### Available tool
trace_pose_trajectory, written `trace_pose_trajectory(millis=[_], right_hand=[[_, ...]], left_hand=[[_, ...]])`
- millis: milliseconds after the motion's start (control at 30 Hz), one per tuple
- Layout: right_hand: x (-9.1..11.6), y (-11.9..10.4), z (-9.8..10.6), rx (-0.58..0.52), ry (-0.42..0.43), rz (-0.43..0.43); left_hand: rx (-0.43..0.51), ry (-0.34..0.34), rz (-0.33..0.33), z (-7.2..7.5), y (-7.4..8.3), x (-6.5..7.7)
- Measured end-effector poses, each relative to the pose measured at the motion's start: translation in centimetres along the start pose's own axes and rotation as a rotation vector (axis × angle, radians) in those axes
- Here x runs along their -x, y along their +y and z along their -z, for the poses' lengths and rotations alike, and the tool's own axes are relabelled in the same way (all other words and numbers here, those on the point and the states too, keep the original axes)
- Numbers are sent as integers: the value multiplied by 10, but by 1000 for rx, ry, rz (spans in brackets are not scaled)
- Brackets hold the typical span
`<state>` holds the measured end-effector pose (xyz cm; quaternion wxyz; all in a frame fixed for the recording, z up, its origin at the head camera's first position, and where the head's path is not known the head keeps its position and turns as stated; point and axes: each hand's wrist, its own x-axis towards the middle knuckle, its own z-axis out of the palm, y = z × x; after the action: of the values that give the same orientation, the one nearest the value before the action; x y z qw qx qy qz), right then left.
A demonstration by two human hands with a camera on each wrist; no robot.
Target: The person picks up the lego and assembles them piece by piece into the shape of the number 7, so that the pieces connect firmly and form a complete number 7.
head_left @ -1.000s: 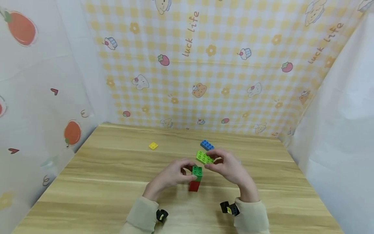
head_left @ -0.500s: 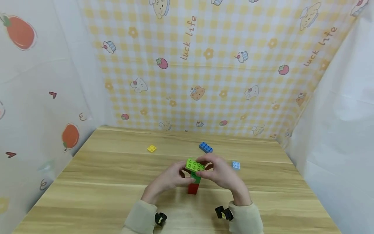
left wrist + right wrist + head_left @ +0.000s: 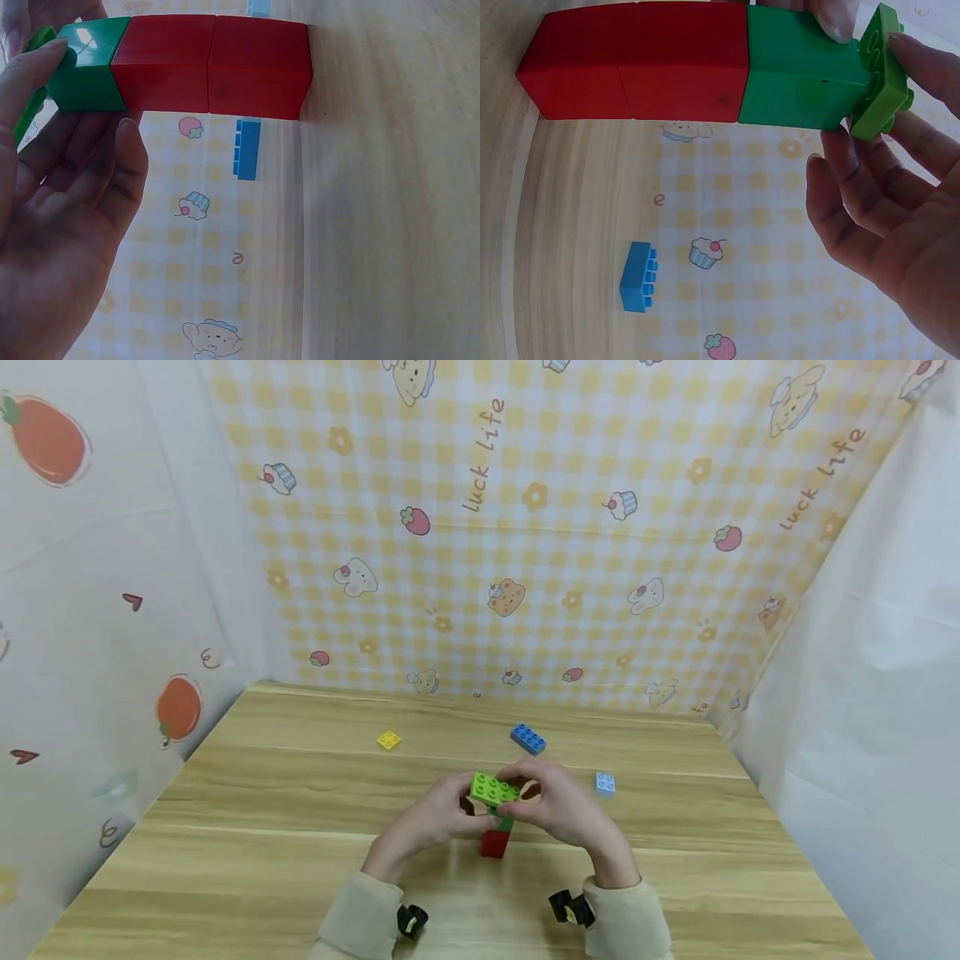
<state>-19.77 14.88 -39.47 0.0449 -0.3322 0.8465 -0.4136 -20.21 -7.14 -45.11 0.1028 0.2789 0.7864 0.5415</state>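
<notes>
A tower of two red blocks (image 3: 259,67) with a green block (image 3: 799,71) on top stands upright on the wooden table. My left hand (image 3: 435,817) holds the green block between thumb and fingers. In my right hand (image 3: 570,808), thumb and fingers pinch a thin lime-green building brick (image 3: 491,789) with studs upward. This brick lies over the top of the green block. The right wrist view shows it slightly tilted, touching or nearly touching the green studs; whether it is seated I cannot tell. In the head view the hands and lime-green brick hide part of the tower.
Behind the hands a blue brick (image 3: 528,738) lies on the table (image 3: 262,860). A small yellow piece (image 3: 388,740) is at the back left, and a light blue brick (image 3: 605,783) sits right of my right hand. Patterned cloth (image 3: 480,568) hangs beyond the table's back edge.
My right hand has carried the lime-green brick left from beside the tower to over the green block. My left hand has kept its hold. The light blue brick has come into view.
</notes>
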Motion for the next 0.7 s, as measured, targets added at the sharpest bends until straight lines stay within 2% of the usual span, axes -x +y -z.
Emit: trace_pose_trajectory(millis=[233, 500, 700], right_hand=[[-2, 4, -2, 8, -10, 5], [-3, 7, -5, -38, -18, -5], [-2, 10, -2, -56, -24, -36]], left_hand=[[14, 11, -13, 0, -3, 0], [161, -14, -3, -3, -9, -2], [192, -14, 6, -4, -11, -3]])
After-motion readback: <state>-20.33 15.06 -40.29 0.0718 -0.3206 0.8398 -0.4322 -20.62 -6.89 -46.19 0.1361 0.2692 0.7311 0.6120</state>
